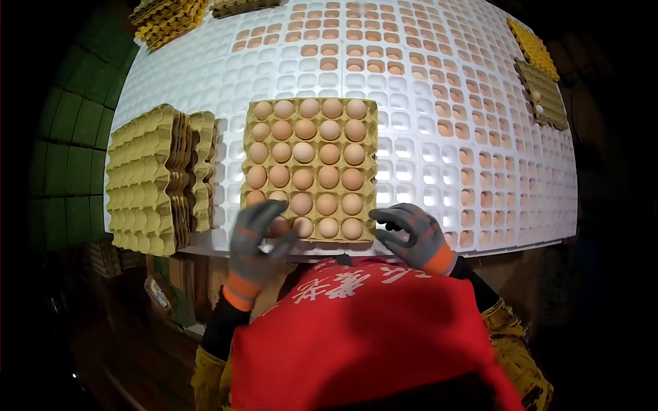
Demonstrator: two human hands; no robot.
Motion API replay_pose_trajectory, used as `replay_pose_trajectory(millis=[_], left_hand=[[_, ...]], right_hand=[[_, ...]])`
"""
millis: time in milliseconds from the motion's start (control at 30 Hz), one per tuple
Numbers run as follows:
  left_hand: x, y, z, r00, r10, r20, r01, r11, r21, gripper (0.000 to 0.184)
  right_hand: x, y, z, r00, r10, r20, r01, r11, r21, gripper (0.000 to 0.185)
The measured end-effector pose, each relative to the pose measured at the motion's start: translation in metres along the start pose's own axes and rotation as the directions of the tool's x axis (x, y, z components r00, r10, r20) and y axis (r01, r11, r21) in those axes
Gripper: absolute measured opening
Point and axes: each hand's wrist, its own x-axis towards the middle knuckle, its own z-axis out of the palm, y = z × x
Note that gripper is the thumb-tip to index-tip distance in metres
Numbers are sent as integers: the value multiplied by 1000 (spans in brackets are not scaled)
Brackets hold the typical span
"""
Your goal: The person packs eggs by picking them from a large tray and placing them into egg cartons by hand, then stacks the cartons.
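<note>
A yellowish pulp egg tray filled with rows of brown eggs lies near the front of a white surface. My left hand, in a grey glove with an orange cuff, is over the tray's near left corner. Its fingers are spread around the eggs there and partly hide them. At the near right corner is my right hand, in a matching glove, its fingers curved and apart beside the tray's edge. Neither hand has an egg lifted clear.
Stacked pulp trays stand on the left. The white moulded surface has many square pockets, with eggs in those at the back and right. More trays sit at the far left, and another tray at the right edge holds a few small pale objects.
</note>
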Motion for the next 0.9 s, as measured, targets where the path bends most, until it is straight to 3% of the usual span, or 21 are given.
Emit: replay_pose_trajectory(millis=[100,167,200,267,300,333,367,400,433,467,533,567,600,667,700,733,767,800,833,867,900], left_hand=[[9,1,43,919,210,334,-278,945,172,51],[-3,-23,82,854,352,383,-486,804,344,46],[0,-22,82,849,320,420,-458,842,284,46],[9,-20,79,829,257,497,-385,906,174,46],[14,-24,71,832,287,474,-331,944,9,42],[13,-25,66,897,172,407,-101,977,-190,42],[11,-26,61,932,33,362,118,914,-387,42],[13,-28,54,931,-113,347,304,765,-568,42],[18,-30,38,827,-295,478,560,515,-649,36],[26,-40,21,750,-338,569,661,412,-627,32],[34,-37,21,841,-239,486,519,105,-848,29],[42,-41,23,972,-41,233,153,862,-484,29],[47,-41,25,963,1,271,98,931,-351,29],[56,-16,45,933,80,350,-13,982,-190,36],[52,-16,56,895,205,396,-259,962,86,41],[50,-18,70,846,177,502,-375,868,325,40],[48,-19,79,839,167,519,-405,828,388,40],[49,-18,83,828,156,538,-438,780,447,40],[51,-17,84,814,140,563,-436,788,435,40],[53,-16,84,802,123,585,-431,796,424,40],[54,-14,83,784,107,611,-430,804,411,40]], right_hand=[[3,0,33,983,-169,77,186,915,-359,45],[1,9,65,992,-92,91,124,873,-472,44],[2,6,72,998,-52,48,68,872,-485,43],[-1,2,69,994,87,-71,-91,994,-64,42],[-2,-5,66,980,167,-105,-148,975,166,41],[-7,-9,56,930,368,-12,-336,860,385,43],[-12,-3,51,900,434,-32,-305,682,665,45],[-15,4,48,867,497,-30,-220,436,873,47],[-16,5,46,873,487,-42,-96,255,962,51],[-19,13,42,891,454,-6,-117,243,963,47],[-1,0,30,829,553,81,-452,578,680,43],[10,-3,39,953,261,-154,-227,952,206,39],[16,-14,48,959,200,-200,-209,977,-28,41],[32,-13,67,965,222,-142,-264,823,-502,43],[32,-8,69,964,205,-171,-262,849,-459,43],[33,-3,70,963,186,-196,-254,873,-416,42],[34,1,68,961,165,-221,-240,896,-374,42],[30,-1,59,949,206,-239,-251,951,-179,45],[21,6,44,901,395,-182,-297,864,406,48],[19,10,32,858,513,-23,-259,471,843,51],[21,5,29,889,444,-109,-119,456,882,52]])
